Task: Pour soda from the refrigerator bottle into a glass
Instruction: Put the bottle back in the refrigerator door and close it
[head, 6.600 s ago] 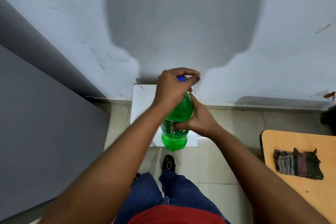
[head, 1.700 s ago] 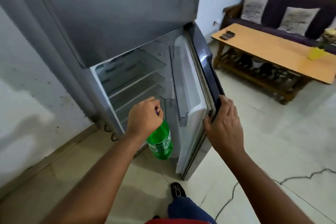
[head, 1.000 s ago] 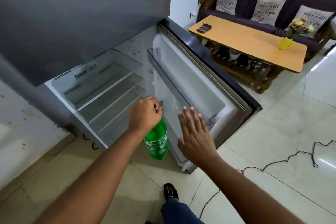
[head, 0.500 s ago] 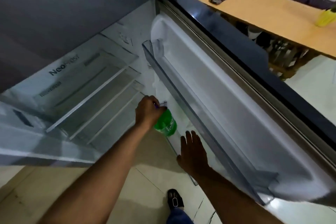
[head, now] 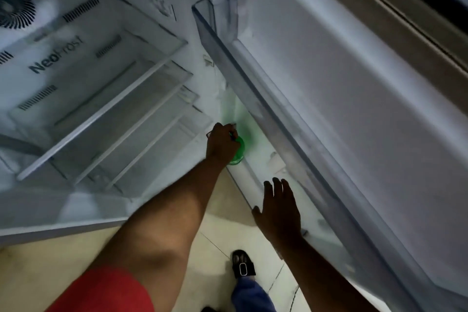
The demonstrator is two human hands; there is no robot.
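My left hand (head: 221,143) grips the top of the green soda bottle (head: 238,151), low down where the open refrigerator door (head: 354,109) meets the cabinet. Most of the bottle is hidden under my hand; a green tint shows on the white door lining beside it. My right hand (head: 279,206) hovers with fingers spread beside the lower door shelf (head: 253,180), holding nothing. No glass is in view.
The refrigerator cabinet (head: 88,83) stands open at left with several bare glass shelves. A clear upper door bin (head: 222,30) runs along the door. Tiled floor (head: 50,273) and my sandalled foot (head: 242,266) lie below.
My head has leaned lower and closer to the fridge. My left hand has carried the bottle down toward the bottom of the door. My right hand stays spread near the door shelf.
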